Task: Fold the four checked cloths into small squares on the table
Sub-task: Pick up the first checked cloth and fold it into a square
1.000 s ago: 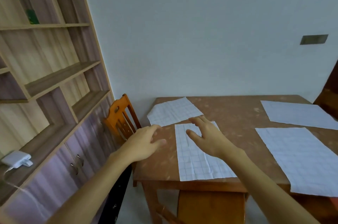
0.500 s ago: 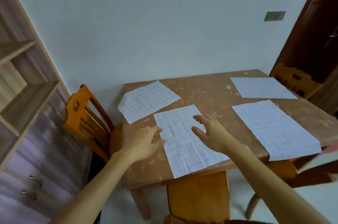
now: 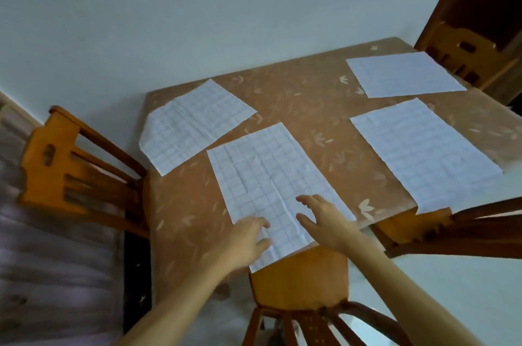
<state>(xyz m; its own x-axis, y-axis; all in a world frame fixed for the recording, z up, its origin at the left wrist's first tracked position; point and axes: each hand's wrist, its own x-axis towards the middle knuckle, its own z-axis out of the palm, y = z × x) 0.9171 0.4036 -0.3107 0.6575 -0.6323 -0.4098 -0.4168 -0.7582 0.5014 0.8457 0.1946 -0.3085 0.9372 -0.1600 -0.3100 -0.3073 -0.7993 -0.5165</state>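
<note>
Four white checked cloths lie flat and unfolded on the brown table point(image 3: 305, 108). The nearest cloth point(image 3: 268, 176) reaches over the table's front edge. My left hand point(image 3: 245, 241) rests at its near left corner with fingers spread. My right hand point(image 3: 324, 218) hovers over its near right part, fingers apart, holding nothing. A second cloth point(image 3: 195, 125) lies at the far left, its left corner hanging off the table. A third cloth point(image 3: 423, 147) lies at the right and overhangs the front edge. The fourth cloth point(image 3: 404, 74) is at the far right.
An orange wooden chair point(image 3: 70, 164) stands at the table's left side. Another chair point(image 3: 299, 289) is tucked in directly below my hands, one point(image 3: 452, 229) at the front right and one point(image 3: 463, 54) at the far right. A pale wall runs behind the table.
The view has tilted down and turned right, so the shelves have left the frame. Both hands have drawn back from the cloth's middle to its near end.
</note>
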